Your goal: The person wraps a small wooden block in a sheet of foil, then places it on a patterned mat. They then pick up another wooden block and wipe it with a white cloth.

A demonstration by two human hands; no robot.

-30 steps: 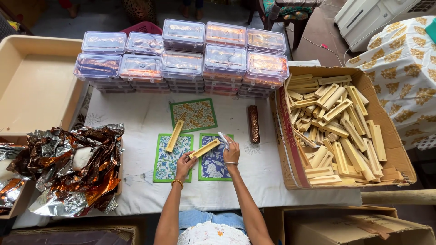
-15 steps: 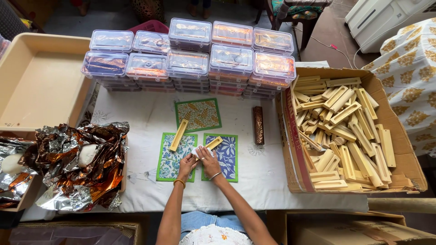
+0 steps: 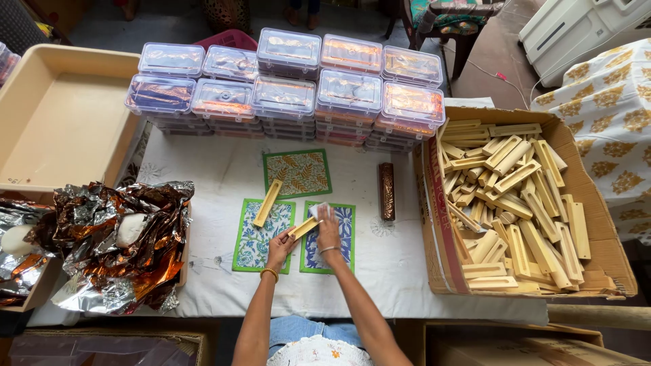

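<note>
A: Wood, pale and unfinished: a narrow trough-shaped wooden holder (image 3: pixel 304 228) sits pinched at its near end by the left hand (image 3: pixel 280 245), fingers closed on it. It is held just above the blue floral mat (image 3: pixel 341 238).

B: Right hand (image 3: pixel 329 229)?

A: Fingers pressed together on a small white cloth (image 3: pixel 319 211), laid against the holder's far end. Palm down, wrist straight, forearm running up from the lower edge; left forearm alongside, both converging on the piece.

B: Handling?

A: Judged light and stiff, not fragile; thin side walls likely the weak point. Best taken by the ends or across the long edges, as the left hand does.

B: Surroundings?

A: A second holder (image 3: pixel 267 202) lies across the green-bordered mat (image 3: pixel 254 244); a third mat with leaf print (image 3: pixel 306 175) lies beyond. A foil-wrapped bar (image 3: pixel 386 190) lies to the right, and a cardboard box (image 3: pixel 590 224) full of holders further right. Stacked clear lidded boxes (image 3: pixel 285 88) stand behind, crumpled foil (image 3: pixel 122 244) to the left.
</note>
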